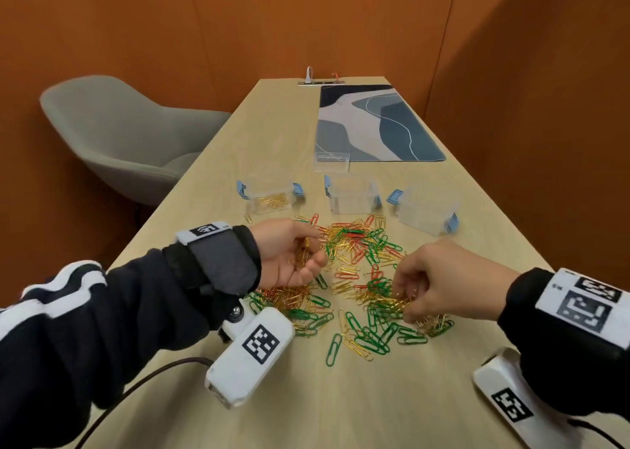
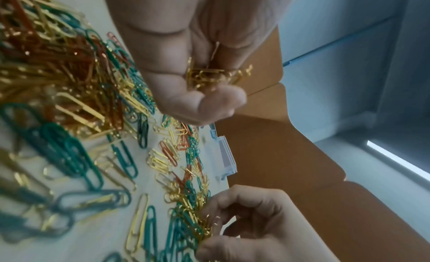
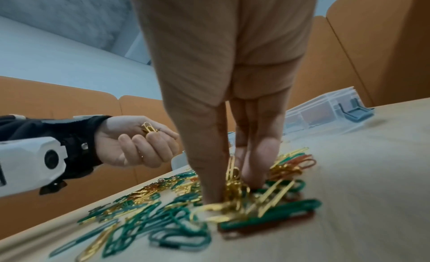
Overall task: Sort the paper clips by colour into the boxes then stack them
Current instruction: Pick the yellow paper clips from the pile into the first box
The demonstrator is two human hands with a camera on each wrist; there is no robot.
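Left hand [image 1: 289,257] cupped palm-up, grip curled round gold clips [image 2: 216,76] as a holding store. Right hand [image 1: 439,278] fingertips [image 3: 214,196] narrowed into mixed paper clips [image 1: 358,261] on surface [image 1: 375,397], pinching gold. Left box [image 1: 271,194] part-filled with gold; others apparently empty.

Fingertips [image 3: 213,198] among gold paper clips [image 3: 235,192]

black sleeves [image 1: 112,298] with white stripes; white wrist cameras [image 1: 250,349] bearing black square markers, dark cable trailing.
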